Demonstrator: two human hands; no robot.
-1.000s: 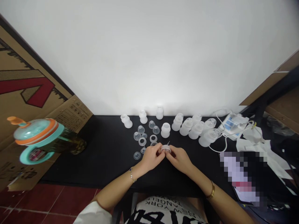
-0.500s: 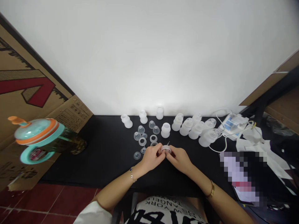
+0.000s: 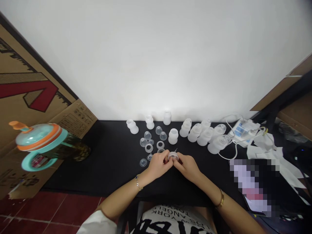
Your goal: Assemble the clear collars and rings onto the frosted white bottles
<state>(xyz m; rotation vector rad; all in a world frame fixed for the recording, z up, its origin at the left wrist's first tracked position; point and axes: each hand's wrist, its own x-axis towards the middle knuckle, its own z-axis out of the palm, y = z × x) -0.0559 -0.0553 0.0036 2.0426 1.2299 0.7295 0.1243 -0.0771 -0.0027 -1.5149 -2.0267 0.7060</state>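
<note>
Between both hands is a white bottle collar ring [image 3: 173, 154] with a clear nipple in it, its tip pointing up. My left hand [image 3: 159, 162] pinches the ring's left side, and my right hand [image 3: 185, 165] grips its right side; some fingertips are hidden under it. Just beyond stands an uncapped white baby bottle [image 3: 173, 136]. To the left lie loose collar rings [image 3: 149, 148], clear dome caps [image 3: 147, 135] and flat clear nipples [image 3: 143, 162]. Another ring [image 3: 161, 150] is partly covered by my left hand.
Three open bottles [image 3: 149, 122] stand near the wall. Several capped bottles [image 3: 195, 132] stand at the right, beside a power strip [image 3: 241, 131] with white cables. A blurred-out device [image 3: 255, 185] lies at the right. A large handled drink cup [image 3: 41, 139] is at the left, by cardboard [image 3: 75, 117].
Almost nothing differs. Both hands keep the ring and nipple in the same place; the view has shifted very slightly.
</note>
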